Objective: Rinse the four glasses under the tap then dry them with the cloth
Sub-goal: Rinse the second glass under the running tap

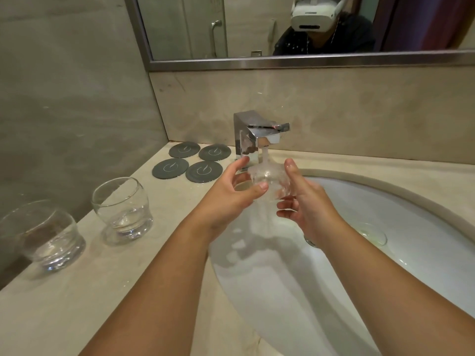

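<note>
At frame centre, left hand [231,191] and right hand [305,201] together clasp a glass [267,179] under the running tap [257,140], above the sink [385,201]. Two more glasses [122,210] stand at lower left, near four coasters [189,164]

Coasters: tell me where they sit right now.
In the head view, the four dark round coasters lie in a two-by-two cluster on the countertop, left of the tap near the back wall, beyond the two standing glasses.
</note>
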### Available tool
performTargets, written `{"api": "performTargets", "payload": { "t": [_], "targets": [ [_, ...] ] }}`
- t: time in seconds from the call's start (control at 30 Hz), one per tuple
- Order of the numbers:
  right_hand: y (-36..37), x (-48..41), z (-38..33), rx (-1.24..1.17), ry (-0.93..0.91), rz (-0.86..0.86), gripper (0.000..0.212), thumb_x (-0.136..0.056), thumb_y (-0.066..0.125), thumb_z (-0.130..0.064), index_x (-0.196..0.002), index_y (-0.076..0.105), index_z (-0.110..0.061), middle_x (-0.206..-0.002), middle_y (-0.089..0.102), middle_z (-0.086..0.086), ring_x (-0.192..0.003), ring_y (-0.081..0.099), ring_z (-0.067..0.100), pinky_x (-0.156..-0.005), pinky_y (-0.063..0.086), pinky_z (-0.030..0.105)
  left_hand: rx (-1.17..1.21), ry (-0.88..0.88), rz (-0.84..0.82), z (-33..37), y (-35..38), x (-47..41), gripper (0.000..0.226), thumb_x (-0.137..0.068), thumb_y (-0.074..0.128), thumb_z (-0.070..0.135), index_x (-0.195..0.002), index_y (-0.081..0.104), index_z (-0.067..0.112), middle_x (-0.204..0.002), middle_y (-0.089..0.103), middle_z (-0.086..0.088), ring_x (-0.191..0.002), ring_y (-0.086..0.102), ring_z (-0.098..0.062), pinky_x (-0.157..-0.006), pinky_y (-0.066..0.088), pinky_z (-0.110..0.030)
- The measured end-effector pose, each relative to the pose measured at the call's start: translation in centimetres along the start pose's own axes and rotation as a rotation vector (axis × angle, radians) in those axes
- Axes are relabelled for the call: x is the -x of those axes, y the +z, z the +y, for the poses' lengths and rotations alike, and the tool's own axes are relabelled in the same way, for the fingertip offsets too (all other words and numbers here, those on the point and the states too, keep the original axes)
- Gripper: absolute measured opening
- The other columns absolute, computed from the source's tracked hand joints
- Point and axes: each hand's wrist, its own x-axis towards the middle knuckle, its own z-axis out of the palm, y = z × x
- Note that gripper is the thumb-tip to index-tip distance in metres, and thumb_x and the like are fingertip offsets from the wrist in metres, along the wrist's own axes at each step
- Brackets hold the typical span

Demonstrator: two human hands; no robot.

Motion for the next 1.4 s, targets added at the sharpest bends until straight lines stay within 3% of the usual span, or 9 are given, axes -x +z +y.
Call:
{"api": "performTargets", "payload": {
  "t": [0.17,0.3,0.4,0.53,0.73,0.97,1.17,1.3,1.4],
  "targets": [
    [0.13,0.32,-0.06,0.002,0.053,-0.104,0.069,-0.088,0.058,-0.079,-0.111,0.078,-0.017,-0.088,0.068,0.005,-0.071,0.064,0.020,-0.069,0.056,0.037,-0.010,0.035,0.011,0.30,-0.10,0.37,0.062,-0.088,0.085,0.041,-0.141,0.053,0.047,-0.141,0.061,-0.005,-0.132,0.065,-0.018,-0.106,0.059,-0.039],
    [0.31,0.43,-0.28,-0.159,0.070,-0.159,0.044,-0.093,0.066,-0.065,-0.096,0.083,-0.025,-0.093,0.068,0.003,-0.073,0.063,0.021,-0.062,0.053,0.033,0.002,0.035,0.027,0.63,0.01,0.62,0.041,-0.100,0.072,0.037,-0.138,0.056,0.042,-0.136,0.067,-0.014,-0.124,0.070,-0.024,-0.106,0.060,-0.043],
    [0.15,0.23,-0.35,-0.191,0.034,-0.182,0.027,-0.097,0.071,-0.043,-0.112,0.077,-0.022,-0.108,0.067,0.004,-0.074,0.061,0.021,-0.058,0.047,0.031,0.018,0.035,0.045,0.67,-0.14,0.55,0.030,-0.104,0.068,0.034,-0.132,0.059,0.040,-0.122,0.070,-0.009,-0.100,0.068,-0.018,-0.103,0.061,-0.041],
    [-0.03,-0.18,0.02,-0.150,-0.076,-0.142,0.042,-0.092,0.079,-0.027,-0.130,0.070,-0.012,-0.105,0.072,0.005,-0.074,0.059,0.021,-0.056,0.047,0.029,0.030,0.035,0.044,0.88,0.03,0.56,0.035,-0.103,0.067,0.036,-0.137,0.058,0.034,-0.110,0.067,-0.008,-0.076,0.065,-0.009,-0.100,0.062,-0.038],
    [0.10,-0.30,0.02,-0.189,-0.089,-0.057,0.035,-0.094,0.078,-0.033,-0.115,0.075,-0.005,-0.095,0.073,0.007,-0.065,0.059,0.018,-0.055,0.049,0.029,-0.048,0.050,-0.012,0.42,-0.34,0.61,0.075,-0.071,0.094,0.050,-0.133,0.054,0.062,-0.143,0.062,-0.005,-0.134,0.064,-0.016,-0.111,0.055,-0.043],
    [0.40,-0.22,0.17,-0.194,-0.028,-0.095,0.073,-0.082,0.076,-0.060,-0.130,0.070,-0.005,-0.089,0.066,0.004,-0.062,0.058,0.013,-0.054,0.049,0.028,-0.044,0.086,0.028,0.26,-0.20,0.61,0.061,-0.076,0.091,0.050,-0.128,0.059,0.055,-0.131,0.070,-0.009,-0.124,0.070,-0.017,-0.105,0.059,-0.040],
    [0.09,-0.12,0.08,-0.200,-0.089,-0.145,0.040,-0.095,0.077,-0.029,-0.134,0.069,-0.023,-0.104,0.071,0.003,-0.069,0.058,0.018,-0.055,0.042,0.030,0.027,0.041,0.041,0.11,-0.06,0.44,0.055,-0.097,0.076,0.025,-0.146,0.052,0.029,-0.126,0.077,-0.012,-0.129,0.068,-0.024,-0.092,0.062,-0.027],
    [0.04,0.03,0.10,-0.198,-0.162,-0.133,0.040,-0.095,0.078,-0.022,-0.133,0.070,-0.029,-0.105,0.065,0.008,-0.064,0.058,0.017,-0.058,0.046,0.030,0.020,0.032,0.008,0.14,-0.09,0.62,0.075,-0.089,0.088,0.027,-0.150,0.047,0.038,-0.126,0.073,-0.010,-0.116,0.074,-0.015,-0.100,0.060,-0.031],
    [0.20,0.19,0.10,-0.173,-0.188,-0.141,0.035,-0.098,0.074,-0.027,-0.133,0.069,-0.031,-0.103,0.062,0.009,-0.060,0.056,0.016,-0.058,0.046,0.031,-0.084,0.075,0.001,0.25,-0.15,0.73,0.074,-0.089,0.088,0.021,-0.144,0.047,0.049,-0.124,0.071,-0.004,-0.101,0.077,-0.009,-0.091,0.059,-0.027]
  ]
}}
